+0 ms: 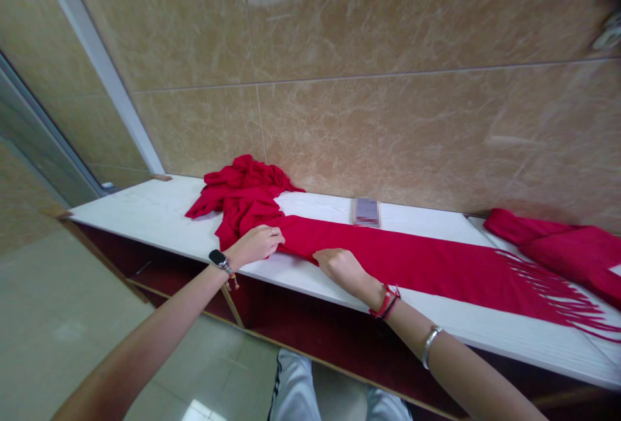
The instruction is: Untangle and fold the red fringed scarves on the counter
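Note:
A long red fringed scarf (412, 256) lies along the white counter top. Its right part is spread flat, with the fringe fanned out at the far right, while the left part is bunched in loose folds. My left hand (257, 244), with a ring and a watch at the wrist, is closed on the near edge beside the bunched part. A short way to the right, my right hand (341, 267) pinches the same front edge. The fingertips of both hands are partly hidden by the hands themselves.
A second red cloth (548, 243) lies folded at the right end, near the wall. Behind the scarf sits a small grey box-like item (366, 212), blurred out. The white counter (145, 214) has open dark-red compartments below and a tiled wall (363, 130) behind.

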Demonstrator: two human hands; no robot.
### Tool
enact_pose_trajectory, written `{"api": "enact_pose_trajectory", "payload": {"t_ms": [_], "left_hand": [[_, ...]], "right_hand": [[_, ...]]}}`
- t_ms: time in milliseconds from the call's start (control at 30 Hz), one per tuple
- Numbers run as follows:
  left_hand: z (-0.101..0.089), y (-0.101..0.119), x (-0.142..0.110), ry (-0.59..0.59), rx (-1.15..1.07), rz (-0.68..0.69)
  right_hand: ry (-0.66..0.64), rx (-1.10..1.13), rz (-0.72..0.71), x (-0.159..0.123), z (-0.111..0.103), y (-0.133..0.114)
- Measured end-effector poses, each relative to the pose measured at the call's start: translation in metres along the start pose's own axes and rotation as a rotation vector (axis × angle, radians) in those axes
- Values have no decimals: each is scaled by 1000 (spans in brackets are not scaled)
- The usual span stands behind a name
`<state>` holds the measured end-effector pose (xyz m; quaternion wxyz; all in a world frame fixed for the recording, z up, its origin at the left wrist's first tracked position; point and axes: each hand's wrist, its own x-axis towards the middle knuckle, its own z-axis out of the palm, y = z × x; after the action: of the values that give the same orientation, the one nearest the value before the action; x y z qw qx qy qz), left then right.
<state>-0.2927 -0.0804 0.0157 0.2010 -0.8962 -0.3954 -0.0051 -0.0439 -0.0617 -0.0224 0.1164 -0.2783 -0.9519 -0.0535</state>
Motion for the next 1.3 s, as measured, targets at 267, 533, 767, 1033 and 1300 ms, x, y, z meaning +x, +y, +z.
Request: {"api": "enact_pose_trajectory", "payload": {"t_ms": [267, 533, 767, 1033, 1300], "left_hand": [[18, 7, -8, -57, -65, -26], [15, 5, -9, -71, -180, -32], [10, 6, -17, 30, -435, -153], [10, 4, -22, -62, -402, -112], [0, 22, 25, 60, -304, -154]], "right_hand": [[2, -11, -107, -7, 6, -2], [47, 97, -148, -11, 10, 2], [114, 236, -170, -13, 8, 5], [116, 375, -178, -15, 8, 8], [282, 388, 70, -12, 7, 12]]}}
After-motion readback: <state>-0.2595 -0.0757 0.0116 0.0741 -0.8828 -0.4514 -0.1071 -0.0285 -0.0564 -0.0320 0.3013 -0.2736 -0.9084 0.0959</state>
